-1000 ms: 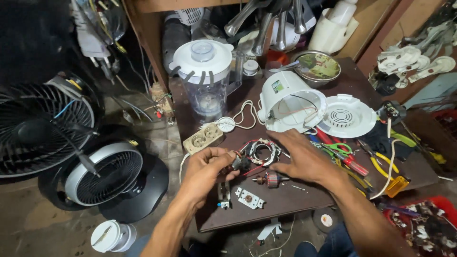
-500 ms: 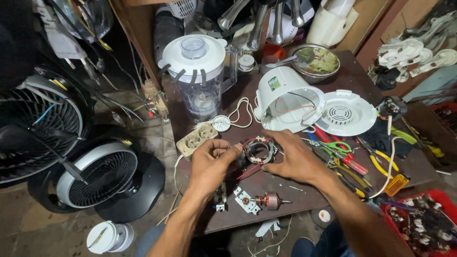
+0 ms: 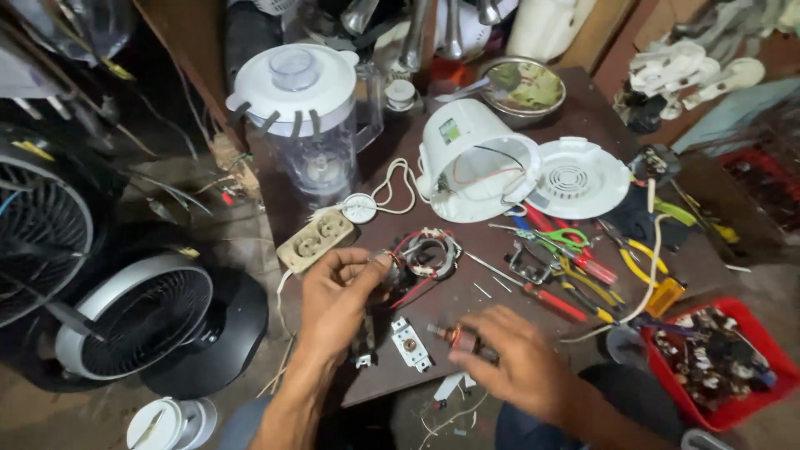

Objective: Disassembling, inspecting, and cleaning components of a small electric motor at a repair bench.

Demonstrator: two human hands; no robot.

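Two hands are at work over the brown table in the head view, the only view I have. My left hand is curled, thumb and fingers pinched on the near edge of the motor stator, a metal ring wound with copper and trailing red and white wires; the ring sits on the table just past my fingertips. My right hand is lower and nearer to me, fingers bent and closed on the motor rotor, a short shaft with a copper-coloured commutator, held just above the table's near edge. A small white plate lies between my two hands, just left of the rotor.

Beyond the stator the white appliance housing lies on its side, its round vented base cover touching it on the right. A red-handled screwdriver and several pliers lie to the right, and a beige power strip sits at the table's left edge below the blender jug.

Half a second ago both my hands were up at the stator, one on each side, and the rotor lay alone on the table. Now my right hand has dropped back to the rotor, while my left stays on the stator.
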